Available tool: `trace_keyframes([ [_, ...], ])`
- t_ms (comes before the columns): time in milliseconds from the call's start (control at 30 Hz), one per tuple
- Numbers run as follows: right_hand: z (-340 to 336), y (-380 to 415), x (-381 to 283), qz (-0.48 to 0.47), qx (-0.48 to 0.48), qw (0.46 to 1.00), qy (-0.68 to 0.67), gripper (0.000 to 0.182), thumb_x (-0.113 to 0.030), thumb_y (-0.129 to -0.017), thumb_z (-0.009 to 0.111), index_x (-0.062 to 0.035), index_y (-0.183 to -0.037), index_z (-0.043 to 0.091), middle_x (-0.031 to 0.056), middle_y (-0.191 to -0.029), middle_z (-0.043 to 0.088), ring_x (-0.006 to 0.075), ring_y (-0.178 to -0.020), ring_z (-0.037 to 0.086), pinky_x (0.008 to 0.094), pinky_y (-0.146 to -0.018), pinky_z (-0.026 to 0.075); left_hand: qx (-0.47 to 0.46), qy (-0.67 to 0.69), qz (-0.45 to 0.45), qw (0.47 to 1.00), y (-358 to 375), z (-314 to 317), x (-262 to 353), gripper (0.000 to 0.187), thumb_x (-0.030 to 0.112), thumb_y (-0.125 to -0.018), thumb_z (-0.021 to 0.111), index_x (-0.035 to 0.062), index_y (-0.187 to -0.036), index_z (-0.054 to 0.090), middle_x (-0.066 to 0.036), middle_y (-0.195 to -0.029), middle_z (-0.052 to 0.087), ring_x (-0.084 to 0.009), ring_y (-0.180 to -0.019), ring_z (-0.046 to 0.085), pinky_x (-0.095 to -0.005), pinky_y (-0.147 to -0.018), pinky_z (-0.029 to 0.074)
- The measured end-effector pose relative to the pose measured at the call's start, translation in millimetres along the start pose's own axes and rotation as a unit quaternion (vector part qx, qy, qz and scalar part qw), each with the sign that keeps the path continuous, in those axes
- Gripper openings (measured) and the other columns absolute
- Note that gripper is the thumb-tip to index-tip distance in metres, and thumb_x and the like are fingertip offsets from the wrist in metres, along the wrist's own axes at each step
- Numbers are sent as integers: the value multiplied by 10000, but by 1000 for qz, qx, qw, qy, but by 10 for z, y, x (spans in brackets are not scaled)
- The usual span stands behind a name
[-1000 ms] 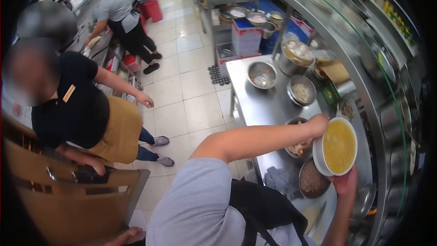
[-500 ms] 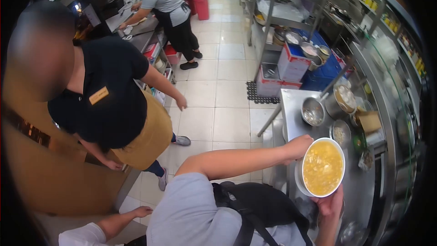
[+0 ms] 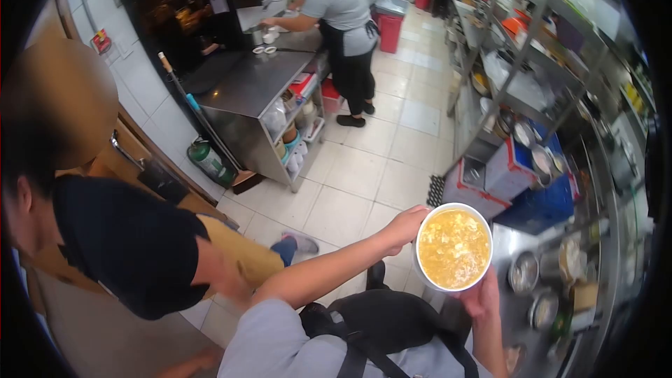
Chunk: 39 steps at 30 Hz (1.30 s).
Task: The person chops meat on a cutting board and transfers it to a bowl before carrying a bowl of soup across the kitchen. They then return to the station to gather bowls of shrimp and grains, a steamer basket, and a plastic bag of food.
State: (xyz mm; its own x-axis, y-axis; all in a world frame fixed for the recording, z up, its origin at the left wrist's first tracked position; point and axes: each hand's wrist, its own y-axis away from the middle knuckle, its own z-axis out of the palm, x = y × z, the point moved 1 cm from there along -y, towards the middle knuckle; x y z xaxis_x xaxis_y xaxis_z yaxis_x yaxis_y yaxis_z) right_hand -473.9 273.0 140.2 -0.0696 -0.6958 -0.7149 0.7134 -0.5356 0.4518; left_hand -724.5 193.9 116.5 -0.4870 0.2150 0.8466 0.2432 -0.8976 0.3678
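A white bowl (image 3: 418,266) of yellow soup (image 3: 455,248) with pale egg-like shreds is held out in front of me, close to level and filled near its rim. My left hand (image 3: 407,229) grips it at the upper left side, fingers closed at the rim. From below right, my right hand (image 3: 481,295) supports the bowl, its fingers partly hidden underneath. To the right, a steel counter (image 3: 507,297) bears metal bowls (image 3: 523,271) with food in them.
A person in a dark shirt and tan apron (image 3: 140,238) stands close on my left. Another person in grey (image 3: 341,7) works at the far counter. A steel shelf rack (image 3: 525,84), coolers (image 3: 514,168), a fire extinguisher (image 3: 208,161) and a red bin (image 3: 390,28) flank the tiled floor (image 3: 350,182).
My view has turned left, and the bowl has moved away from over the steel counter toward the aisle. Both hands keep hold of it. The person in the dark shirt has turned and leaned toward the left.
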Motion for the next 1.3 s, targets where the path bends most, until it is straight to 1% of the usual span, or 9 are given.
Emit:
trace_keyframes([
  [100,328,-805,-52,27,-63,997,36,644,-548,-1072,312,-84,-1495,457,147,-1450,576,330,-1251,637,523,-911,604,54,12,22,998,-221,-635,207,302,304,-1059,495,102,-1214,658,-27,-1126,670,-127,-1031,622,-315,-915,480],
  [267,939,-2251,-196,88,-158,980,78,638,-548,-1078,298,-115,-1530,422,153,-1511,524,375,-1340,563,652,-997,515,168,45,59,983,-479,-1584,772,306,292,-1063,477,111,-1225,662,-23,-1144,677,-125,-1043,645,-317,-905,504],
  [633,3149,-5165,80,174,-233,945,150,607,-508,-1090,288,-121,-1549,380,164,-1529,502,381,-1340,565,655,-1026,496,344,107,155,920,-1125,-4331,1841,339,261,-1070,473,24,-1234,652,-101,-1151,719,-186,-1042,701,-354,-925,555],
  [700,3661,-5568,201,171,-223,949,145,600,-507,-1088,296,-123,-1537,401,162,-1522,510,373,-1341,567,645,-1030,499,326,133,171,920,-1304,-5053,1937,305,263,-1051,472,73,-1192,664,-74,-1099,734,-157,-970,720,-322,-850,572],
  [833,4617,-6375,377,190,-256,936,151,573,-461,-1067,339,-121,-1520,424,156,-1514,528,380,-1337,572,666,-1062,462,349,144,178,909,-1468,-6127,2431,299,232,-1045,489,21,-1173,658,-105,-1107,731,-205,-979,725,-352,-880,578],
  [1000,5469,-7423,719,201,-293,920,166,564,-468,-1064,341,-123,-1496,454,135,-1486,555,355,-1310,597,658,-1004,512,343,162,186,906,-1671,-7305,2858,293,194,-1045,482,2,-1165,667,-123,-1106,724,-222,-1002,716,-368,-880,574],
  [1167,6195,-8010,822,197,-251,918,236,548,-487,-1071,304,-132,-1408,553,120,-1311,674,321,-1159,685,568,-847,596,375,166,171,896,-1828,-8072,3156,312,204,-1057,468,-2,-1194,658,-120,-1125,720,-230,-1012,716,-378,-886,573],
  [1200,6254,-8243,947,230,-258,915,209,549,-491,-1070,294,-143,-1403,558,108,-1361,649,340,-1226,643,626,-944,536,384,170,167,892,-1857,-8191,3188,311,206,-1058,470,0,-1200,655,-119,-1129,720,-229,-1016,717,-380,-882,578],
  [1300,6441,-8643,1134,258,-243,911,214,489,-429,-1067,302,-140,-1369,558,99,-1316,669,339,-1185,661,620,-922,553,406,179,155,883,-1905,-8428,3309,307,210,-1059,474,3,-1201,650,-116,-1132,721,-233,-1017,722,-386,-865,591],
])
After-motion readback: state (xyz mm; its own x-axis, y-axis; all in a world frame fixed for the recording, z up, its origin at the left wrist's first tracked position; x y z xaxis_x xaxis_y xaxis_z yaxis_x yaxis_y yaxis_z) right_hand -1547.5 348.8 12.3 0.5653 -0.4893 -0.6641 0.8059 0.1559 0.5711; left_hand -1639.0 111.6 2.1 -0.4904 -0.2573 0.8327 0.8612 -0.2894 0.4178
